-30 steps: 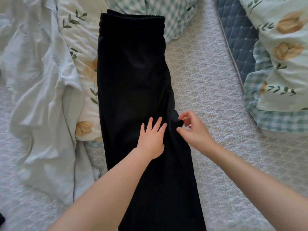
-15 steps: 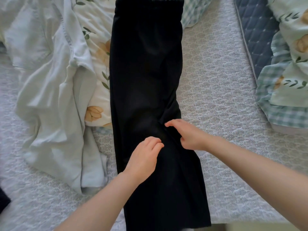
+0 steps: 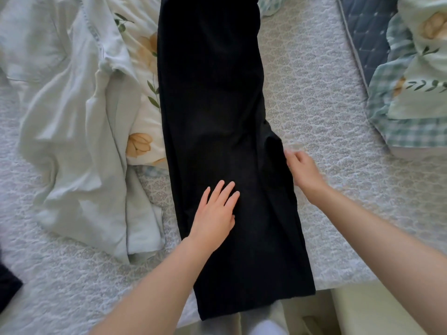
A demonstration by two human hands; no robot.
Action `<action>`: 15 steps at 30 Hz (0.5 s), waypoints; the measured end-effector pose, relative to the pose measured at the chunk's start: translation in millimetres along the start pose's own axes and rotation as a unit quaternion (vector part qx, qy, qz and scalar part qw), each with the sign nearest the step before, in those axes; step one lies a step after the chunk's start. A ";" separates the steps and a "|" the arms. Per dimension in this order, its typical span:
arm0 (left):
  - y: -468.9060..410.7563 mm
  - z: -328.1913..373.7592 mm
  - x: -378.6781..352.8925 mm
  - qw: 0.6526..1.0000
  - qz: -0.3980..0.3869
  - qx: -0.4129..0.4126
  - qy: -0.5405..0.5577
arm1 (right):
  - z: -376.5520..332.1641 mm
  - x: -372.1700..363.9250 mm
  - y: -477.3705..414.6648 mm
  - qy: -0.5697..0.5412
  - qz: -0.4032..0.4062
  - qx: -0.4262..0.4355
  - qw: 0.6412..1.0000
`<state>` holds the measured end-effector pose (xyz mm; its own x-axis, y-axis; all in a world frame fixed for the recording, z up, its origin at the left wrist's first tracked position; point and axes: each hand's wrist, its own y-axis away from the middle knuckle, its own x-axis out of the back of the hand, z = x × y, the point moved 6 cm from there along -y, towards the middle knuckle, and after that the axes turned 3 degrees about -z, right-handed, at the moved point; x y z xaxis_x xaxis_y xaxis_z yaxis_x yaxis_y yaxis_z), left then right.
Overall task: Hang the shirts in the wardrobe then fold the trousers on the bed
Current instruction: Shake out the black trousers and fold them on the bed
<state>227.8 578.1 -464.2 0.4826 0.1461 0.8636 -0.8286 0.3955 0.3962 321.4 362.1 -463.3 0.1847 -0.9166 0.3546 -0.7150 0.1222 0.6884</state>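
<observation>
Looking at the black trousers (image 3: 212, 105): they're laid out long on the bed (image 3: 326, 105) with one leg stacked on the other. The waist end runs off toward 12 o'clock and the hems hang just over the mattress edge at 6.

The fabric looks soft and floppy, pretty light, and it'll sag the second you lift it. My guess is the textured bedcover gives enough friction that it won't slide around. I'd tuck in the seat bulge poking out on the 3 o'clock side first. Then I'd grab both hem corners at 6 and carry them up to the waist.

The left hand (image 3: 215, 213) is spread flat on the leg, a bit toward 6 from the middle. Its fingers are straight, palm down, pressing and gripping nothing. The right hand (image 3: 302, 170) is at the 3 o'clock edge, right beside that bulge. It's motion-blurred, so I honestly can't tell if it's pinching the cloth or only brushing it.

A crumpled pale garment (image 3: 72, 141) sits off at 9 o'clock, apart from the trousers.
</observation>
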 end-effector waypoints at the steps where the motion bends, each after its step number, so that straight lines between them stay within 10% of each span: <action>1: 10.7 -6.1 -0.4 1.000 0.024 0.014 0.010 | 13.8 3.5 8.3 -0.017 0.010 -0.024 1.000; 8: 105.2 -47.2 -22.6 0.961 0.116 0.181 0.172 | 95.2 9.1 85.1 0.078 0.035 -0.073 0.994; 15: 156.5 -32.2 -52.2 0.783 0.123 0.357 0.494 | 143.0 -19.1 147.0 0.106 -0.039 -0.098 0.989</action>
<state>82.1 661.6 -457.3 -0.0250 0.9084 0.4173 -0.7083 -0.3107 0.6339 116.3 343.2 -459.4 0.3862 -0.8285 0.4055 -0.5517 0.1449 0.8214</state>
